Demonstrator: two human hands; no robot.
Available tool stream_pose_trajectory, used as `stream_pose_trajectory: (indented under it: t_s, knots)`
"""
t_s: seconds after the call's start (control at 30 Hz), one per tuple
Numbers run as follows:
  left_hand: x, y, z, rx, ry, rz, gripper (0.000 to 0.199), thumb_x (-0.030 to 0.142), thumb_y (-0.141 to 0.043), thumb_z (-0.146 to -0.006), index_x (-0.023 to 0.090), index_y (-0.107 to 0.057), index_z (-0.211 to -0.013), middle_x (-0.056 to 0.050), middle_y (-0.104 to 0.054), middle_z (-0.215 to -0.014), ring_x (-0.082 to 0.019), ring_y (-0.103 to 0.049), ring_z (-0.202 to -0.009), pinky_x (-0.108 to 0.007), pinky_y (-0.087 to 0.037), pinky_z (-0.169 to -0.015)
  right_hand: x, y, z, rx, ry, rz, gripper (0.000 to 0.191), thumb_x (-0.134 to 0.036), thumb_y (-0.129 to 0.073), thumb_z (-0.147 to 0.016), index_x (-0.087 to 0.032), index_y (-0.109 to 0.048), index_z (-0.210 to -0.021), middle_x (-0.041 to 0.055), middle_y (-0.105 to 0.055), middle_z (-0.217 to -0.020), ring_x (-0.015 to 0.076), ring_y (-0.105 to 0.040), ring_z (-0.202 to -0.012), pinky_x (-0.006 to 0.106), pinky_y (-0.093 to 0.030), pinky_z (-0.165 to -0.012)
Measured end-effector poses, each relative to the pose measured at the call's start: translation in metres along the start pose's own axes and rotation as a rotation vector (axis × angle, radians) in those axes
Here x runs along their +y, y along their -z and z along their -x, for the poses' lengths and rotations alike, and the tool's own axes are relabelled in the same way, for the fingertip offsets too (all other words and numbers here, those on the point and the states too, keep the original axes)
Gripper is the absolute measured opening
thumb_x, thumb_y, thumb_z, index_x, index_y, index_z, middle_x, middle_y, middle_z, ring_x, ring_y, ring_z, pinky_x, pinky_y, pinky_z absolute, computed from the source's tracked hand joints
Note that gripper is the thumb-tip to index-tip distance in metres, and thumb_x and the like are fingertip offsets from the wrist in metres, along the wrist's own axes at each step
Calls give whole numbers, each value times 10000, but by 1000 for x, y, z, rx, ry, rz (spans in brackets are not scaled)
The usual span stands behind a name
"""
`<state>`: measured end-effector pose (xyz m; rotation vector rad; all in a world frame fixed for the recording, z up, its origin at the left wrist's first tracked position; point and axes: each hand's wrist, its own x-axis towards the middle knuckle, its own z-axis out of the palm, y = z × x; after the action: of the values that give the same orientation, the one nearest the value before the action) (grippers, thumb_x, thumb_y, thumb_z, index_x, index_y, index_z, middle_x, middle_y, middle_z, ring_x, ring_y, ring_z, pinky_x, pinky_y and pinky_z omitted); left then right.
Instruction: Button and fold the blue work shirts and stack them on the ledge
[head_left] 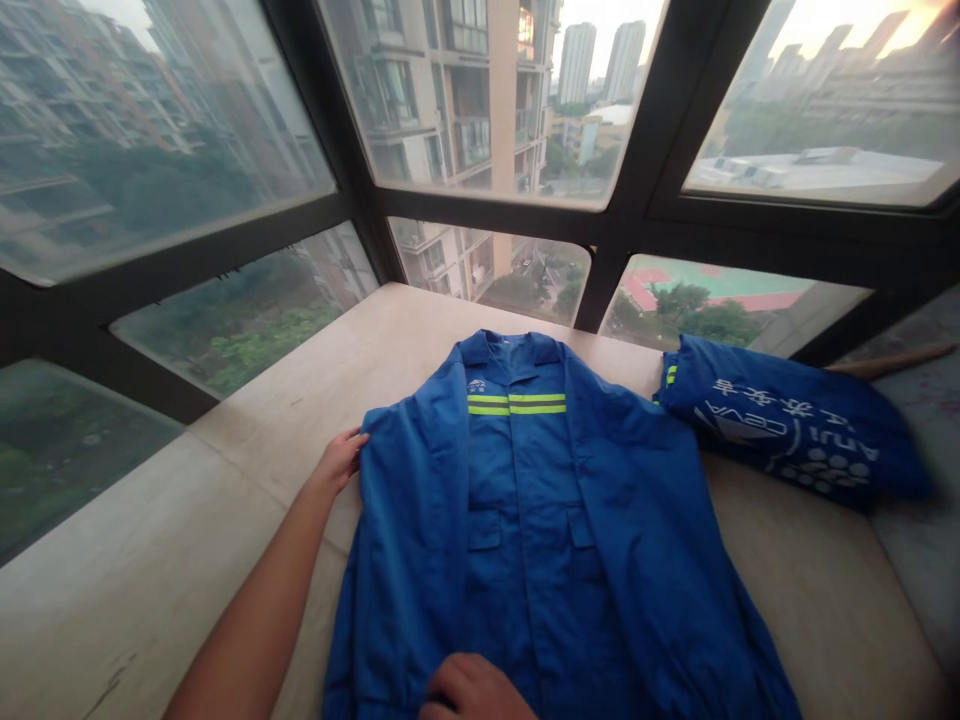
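A blue work jacket (525, 460) with yellow-green and grey stripes across the chest lies front side up on a pale stone ledge, its collar toward the windows and its sleeves laid over the front. My left hand (345, 458) is at the jacket's left shoulder edge, its fingertips closed on the cloth. Near the bottom of the view, my right hand (474, 688) is over the lower left part of the jacket, with curled fingers; the frame cuts it off, and whether it grips cloth is hidden.
A folded blue garment (795, 425) with white lettering lies at the right of the ledge (247, 450), close to the jacket's right shoulder. Behind it a brown stick-like object (900, 360) leans near the wall. Dark-framed windows border the ledge.
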<state>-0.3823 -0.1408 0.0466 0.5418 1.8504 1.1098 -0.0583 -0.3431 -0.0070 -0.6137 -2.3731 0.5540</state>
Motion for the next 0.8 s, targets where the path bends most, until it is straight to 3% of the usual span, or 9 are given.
stream_pose_trajectory:
  t_s: [0.17,0.27,0.37,0.5,0.67,0.8]
  knots:
    - [-11,2,29,-10,-5,-114,553,384,-807,-652,178,-593,-1118,-52,-725,-863,-192,-668,-714,-267,-488,-627,3,-2,5,118,211,106,108,-308,-697,-803,-258,-615,-755,-7,-625,-798,157,-515,-678,271,-407,-591]
    - [-28,6,56,-29,-30,-196,738,423,-839,-602,193,-534,-1234,-69,-723,-860,-253,-685,-751,-313,-511,-634,2,-6,4,79,214,95,210,-316,-713,-799,-228,-562,-682,0,-633,-809,164,-527,-690,285,-407,-594]
    - [-55,12,81,16,-131,-459,863,481,-801,-615,164,-462,-1342,-96,-708,-895,-295,-686,-790,-367,-535,-686,1,4,-1,55,226,48,184,-296,-668,-850,-227,-570,-710,-27,-640,-785,138,-523,-656,275,-403,-584]
    - [-82,15,103,91,-258,-674,761,480,-596,-749,121,-419,-1396,-140,-682,-1050,-292,-683,-904,-403,-540,-816,-3,19,-6,122,266,-47,60,-316,-578,-939,-286,-626,-958,-58,-682,-897,112,-570,-743,248,-436,-634]
    - [-86,14,117,197,-278,-650,713,500,-513,-758,121,-451,-1359,-130,-687,-1038,-273,-692,-888,-387,-556,-808,-2,14,1,145,273,26,241,-345,-577,-938,-228,-546,-730,-45,-649,-765,124,-541,-636,242,-414,-559]
    - [-103,50,158,382,-259,-698,685,539,-497,-750,110,-509,-1283,-144,-678,-1093,-285,-689,-940,-384,-563,-828,8,27,9,249,136,24,343,-322,-339,-1027,-210,-583,-813,-17,-655,-761,130,-564,-624,257,-409,-556]
